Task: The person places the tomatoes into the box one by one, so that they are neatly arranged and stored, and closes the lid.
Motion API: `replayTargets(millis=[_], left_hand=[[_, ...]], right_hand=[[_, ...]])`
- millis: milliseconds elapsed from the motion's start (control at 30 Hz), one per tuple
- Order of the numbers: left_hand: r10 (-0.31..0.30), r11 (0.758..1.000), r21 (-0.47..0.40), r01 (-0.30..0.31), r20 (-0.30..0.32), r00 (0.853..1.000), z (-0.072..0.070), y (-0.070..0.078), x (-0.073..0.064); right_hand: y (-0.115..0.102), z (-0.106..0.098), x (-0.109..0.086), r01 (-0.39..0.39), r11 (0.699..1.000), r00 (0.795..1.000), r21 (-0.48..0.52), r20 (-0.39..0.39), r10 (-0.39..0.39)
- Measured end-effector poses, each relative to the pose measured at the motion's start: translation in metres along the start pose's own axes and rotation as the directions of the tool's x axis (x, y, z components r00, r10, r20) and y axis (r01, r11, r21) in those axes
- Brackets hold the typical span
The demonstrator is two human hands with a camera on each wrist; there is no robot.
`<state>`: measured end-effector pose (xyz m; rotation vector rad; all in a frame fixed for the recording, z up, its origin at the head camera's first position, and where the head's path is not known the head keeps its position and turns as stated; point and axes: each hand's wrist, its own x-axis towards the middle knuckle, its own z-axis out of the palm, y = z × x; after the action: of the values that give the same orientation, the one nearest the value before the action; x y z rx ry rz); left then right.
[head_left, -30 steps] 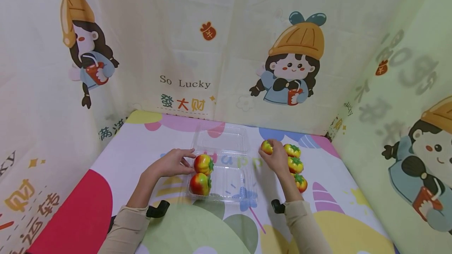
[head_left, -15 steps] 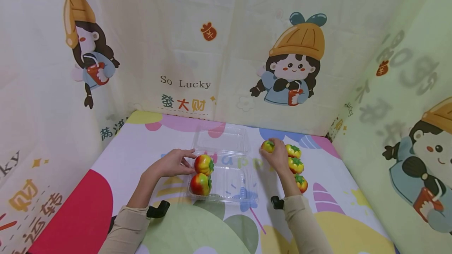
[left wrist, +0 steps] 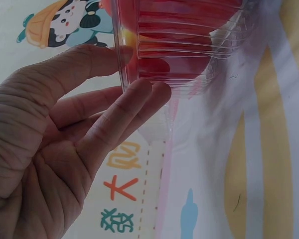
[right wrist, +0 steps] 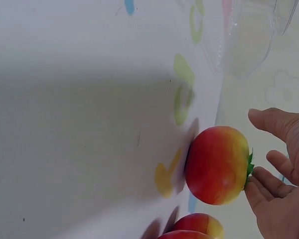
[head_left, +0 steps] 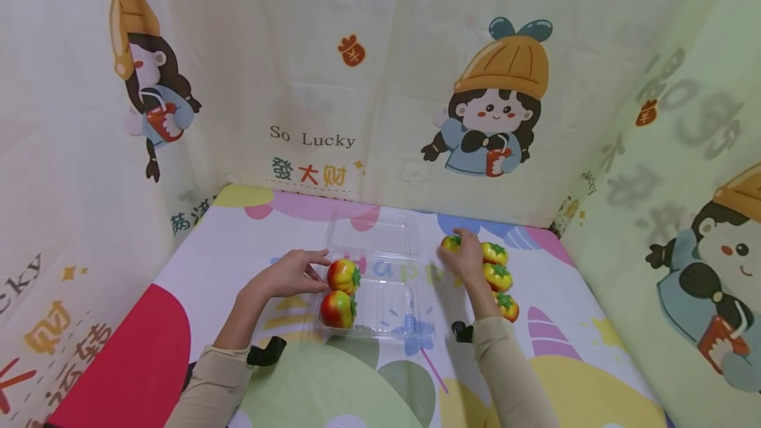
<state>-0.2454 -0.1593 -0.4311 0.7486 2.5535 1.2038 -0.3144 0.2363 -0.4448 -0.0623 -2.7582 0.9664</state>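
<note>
In the lower centre-left of the head frame, the left hand point(head_left: 291, 274) is touching the left edge of a box point(head_left: 389, 306) of clear, ribbed plastic, its fingers lying fairly straight against the wall; the left wrist view is showing no firm clasp. Two glossy, rounded fruits point(head_left: 343, 276) are sitting in the box's left part, red blending into yellow, their leafy green caps facing right. The thin lid point(head_left: 371, 235) is lying folded back above.

Right of centre, the right hand point(head_left: 466, 256) is reaching over a single fruit point(right wrist: 217, 165), thumb spread well away and holding nothing. That fruit is standing on the table point(head_left: 238, 266), leaf cap beside the fingertips; whether they are touching, I cannot tell. Three more fruits point(head_left: 497, 277) are lining up just right of the hand. Behind, a softly creased cloth point(head_left: 386, 84) is hanging.
</note>
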Motion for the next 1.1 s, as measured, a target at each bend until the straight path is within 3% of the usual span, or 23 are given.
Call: replayTargets(millis=[433, 867, 1100], left_hand=[[0.001, 1.000, -0.006, -0.001, -0.003, 1.000, 0.000, 0.001, 0.001], [0.000, 1.000, -0.007, 0.000, -0.006, 1.000, 0.002, 0.000, -0.001], [0.012, 1.000, -0.001, -0.012, -0.003, 1.000, 0.002, 0.001, -0.001]], right_hand=[[0.004, -0.001, 0.004, 0.001, 0.993, 1.000, -0.121, -0.003, -0.001], [0.014, 0.000, 0.003, -0.028, 0.986, 0.998, -0.167, 0.042, 0.035], [0.012, 0.001, 0.000, -0.009, 0.982, 0.999, -0.190, 0.030, 0.015]])
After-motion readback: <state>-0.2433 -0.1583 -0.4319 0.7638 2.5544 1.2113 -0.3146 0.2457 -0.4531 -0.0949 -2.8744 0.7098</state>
